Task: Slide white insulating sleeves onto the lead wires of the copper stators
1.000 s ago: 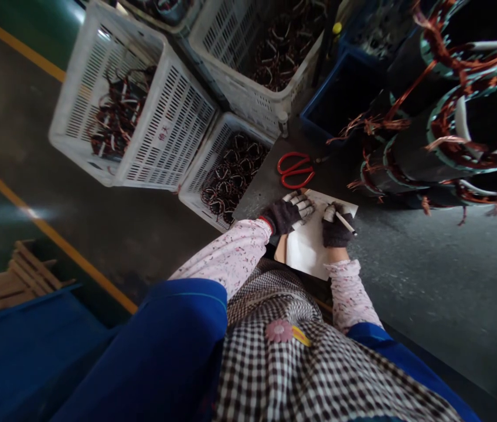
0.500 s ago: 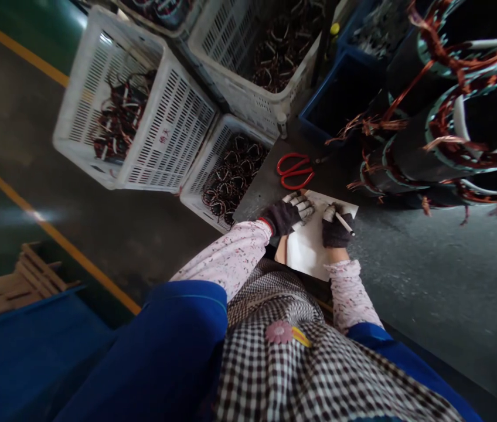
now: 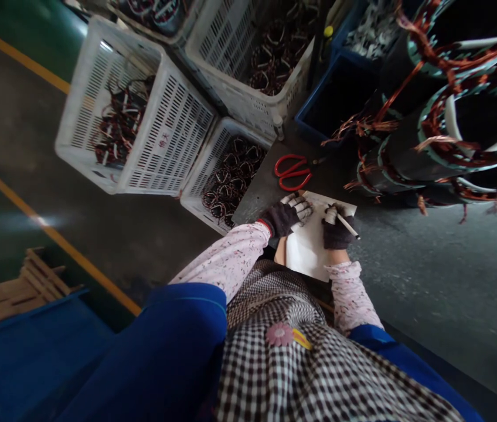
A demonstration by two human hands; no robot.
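A sheet of white paper [image 3: 307, 251] lies at the table's near edge, with a brown cover or board showing along its left side. My left hand [image 3: 287, 215], in a dark glove with pale fingertips, rests flat on the paper's upper left, fingers stretched out. On the paper's right side, my right hand [image 3: 337, 227], gloved alike, is closed around a white pen [image 3: 347, 226]. The pen slants, its dark rear end towards the lower right; its tip is hidden by the fingers. Just beyond the paper lie red-handled scissors [image 3: 292, 172].
Stacked motor stators [image 3: 411, 158] with copper windings stand at the right on the grey table [image 3: 424, 258]. A blue bin [image 3: 305, 120] sits behind the scissors. White plastic crates [image 3: 167, 138] holding wound parts stand left of the table. A blue container [image 3: 33, 351] is at lower left.
The pen's rear end has swung slightly right and down within my right hand. My left hand stays flat on the paper. The camera view has shifted a little.
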